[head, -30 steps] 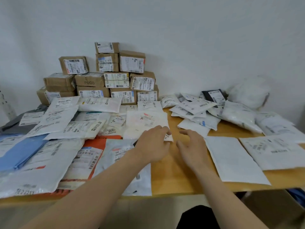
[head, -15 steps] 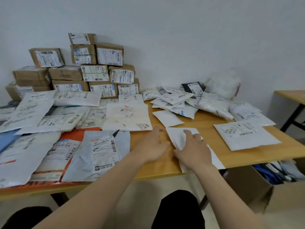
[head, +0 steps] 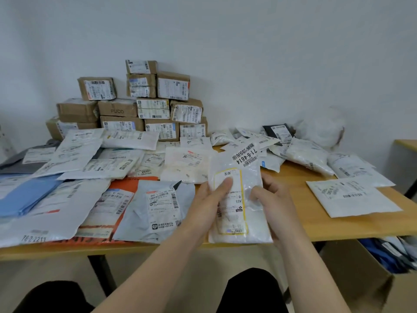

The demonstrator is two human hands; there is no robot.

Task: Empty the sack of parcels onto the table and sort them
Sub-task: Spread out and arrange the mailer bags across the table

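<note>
Both hands hold a white mailer bag point(head: 243, 170) upright above the front edge of the wooden table point(head: 300, 224); its yellow-framed label faces me. My left hand point(head: 207, 199) grips its left edge, thumb pressed on the label. My right hand point(head: 274, 199) grips its right edge. Flat mailers point(head: 85, 159) lie in overlapping rows on the left half of the table. A looser heap of small white mailers point(head: 304, 154) covers the right rear. Brown cardboard boxes point(head: 140, 109) are stacked against the wall.
A crumpled white sack point(head: 320, 129) leans on the wall at the back right. One white mailer point(head: 352, 197) lies alone at the right edge. Below the table on the right stands an open cardboard box point(head: 361, 274) with blue items. Another table's corner point(head: 406, 144) shows far right.
The white mailer lay flat on the table under my hands; now both hands have lifted it upright and turned its label toward me. The camera view has swung back left.
</note>
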